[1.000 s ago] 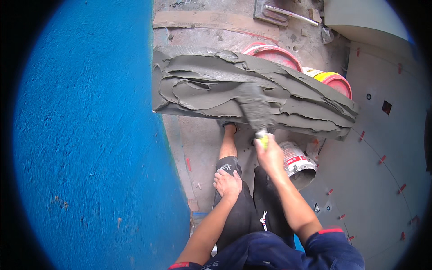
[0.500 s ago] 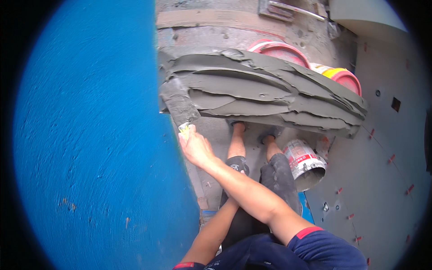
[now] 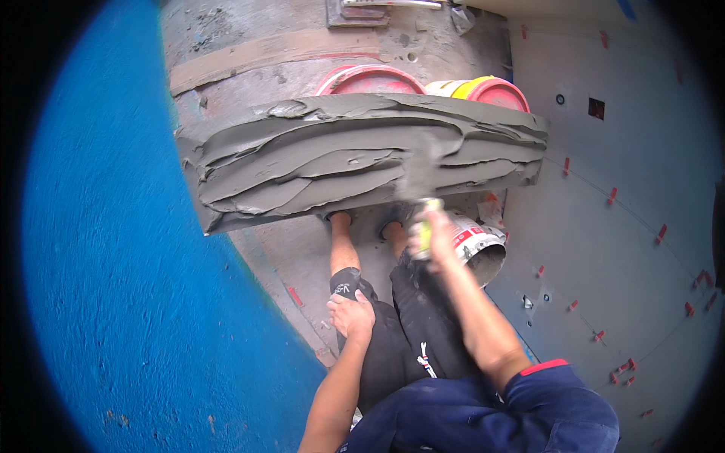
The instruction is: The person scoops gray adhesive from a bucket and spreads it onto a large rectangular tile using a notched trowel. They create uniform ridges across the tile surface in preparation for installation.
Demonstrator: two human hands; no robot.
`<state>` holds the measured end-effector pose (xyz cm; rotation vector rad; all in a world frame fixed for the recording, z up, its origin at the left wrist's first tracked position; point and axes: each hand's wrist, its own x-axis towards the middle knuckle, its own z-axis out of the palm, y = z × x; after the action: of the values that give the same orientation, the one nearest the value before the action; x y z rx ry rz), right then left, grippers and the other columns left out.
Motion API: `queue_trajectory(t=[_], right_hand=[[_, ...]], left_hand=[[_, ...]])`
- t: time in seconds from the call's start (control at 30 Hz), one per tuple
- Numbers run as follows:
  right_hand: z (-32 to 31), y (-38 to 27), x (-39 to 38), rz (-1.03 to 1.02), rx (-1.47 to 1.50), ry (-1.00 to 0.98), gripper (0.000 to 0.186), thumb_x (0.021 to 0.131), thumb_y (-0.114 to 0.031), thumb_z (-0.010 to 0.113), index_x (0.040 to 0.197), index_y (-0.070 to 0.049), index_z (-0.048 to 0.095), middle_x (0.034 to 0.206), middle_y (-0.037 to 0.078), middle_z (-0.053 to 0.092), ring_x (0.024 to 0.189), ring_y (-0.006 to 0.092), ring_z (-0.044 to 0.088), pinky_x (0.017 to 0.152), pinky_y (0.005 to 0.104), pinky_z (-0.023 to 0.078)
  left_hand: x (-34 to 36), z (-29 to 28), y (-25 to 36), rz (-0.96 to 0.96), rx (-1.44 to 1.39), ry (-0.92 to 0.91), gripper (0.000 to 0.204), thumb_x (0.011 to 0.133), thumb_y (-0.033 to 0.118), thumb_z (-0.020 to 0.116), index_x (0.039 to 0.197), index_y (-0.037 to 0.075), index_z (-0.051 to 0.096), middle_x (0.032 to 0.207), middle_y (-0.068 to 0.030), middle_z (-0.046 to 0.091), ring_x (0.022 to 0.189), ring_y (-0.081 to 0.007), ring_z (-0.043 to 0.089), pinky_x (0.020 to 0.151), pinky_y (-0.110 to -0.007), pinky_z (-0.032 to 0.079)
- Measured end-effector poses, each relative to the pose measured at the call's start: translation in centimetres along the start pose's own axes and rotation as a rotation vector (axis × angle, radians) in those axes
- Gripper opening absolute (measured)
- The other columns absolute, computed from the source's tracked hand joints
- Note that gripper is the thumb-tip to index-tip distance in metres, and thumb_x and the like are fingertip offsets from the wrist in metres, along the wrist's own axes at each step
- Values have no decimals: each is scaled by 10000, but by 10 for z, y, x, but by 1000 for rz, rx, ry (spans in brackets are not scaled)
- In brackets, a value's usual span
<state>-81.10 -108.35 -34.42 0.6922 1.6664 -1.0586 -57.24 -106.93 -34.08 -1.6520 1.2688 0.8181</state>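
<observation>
A slab covered in thick wet grey mortar [image 3: 340,162] lies across in front of me. My right hand [image 3: 434,238] grips the yellow-green handle of a trowel [image 3: 421,181], whose blade lies on the mortar near the slab's near edge, right of the middle. My left hand [image 3: 351,313] rests on my left knee, holding nothing, fingers spread. My legs in black shorts stand under the slab.
A rough blue wall [image 3: 113,264] fills the left. Red buckets [image 3: 370,79] and a yellow-rimmed one [image 3: 483,89] stand behind the slab. A white bucket [image 3: 479,249] lies on its side by my right leg. The grey tiled floor [image 3: 627,226] carries small red spacers.
My right hand swept the trowel from the slab's left end, by the blue wall, back to the right of the middle. My left hand stays on the knee.
</observation>
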Motion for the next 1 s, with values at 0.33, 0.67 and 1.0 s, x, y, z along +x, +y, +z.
queue_trajectory(t=[0.33,0.67,1.0], right_hand=[[1,40,-22,-518,-1340,100,473,968,-442,602,1149,-23,479,897,277,700,850,455,707,734,570,557],[-126,1,3,108,363,-2,363,1007,-457,510,1017,-97,563,725,39,573,509,165,542,422,304,460],[44,106,-54,-402,-1074,-289,431,956,-419,589,1184,-62,506,1004,222,701,849,447,714,730,545,570]], left_hand=[[-6,2,5,49,94,45,621,957,488,581,1248,-50,474,1215,-236,574,1130,-395,614,985,-505,474],[-16,14,19,58,214,110,609,961,479,588,1244,-51,488,1209,-251,578,1129,-402,619,981,-498,487],[37,84,-68,315,133,174,492,972,481,575,1283,103,522,1231,-172,597,1106,-310,656,940,-446,530]])
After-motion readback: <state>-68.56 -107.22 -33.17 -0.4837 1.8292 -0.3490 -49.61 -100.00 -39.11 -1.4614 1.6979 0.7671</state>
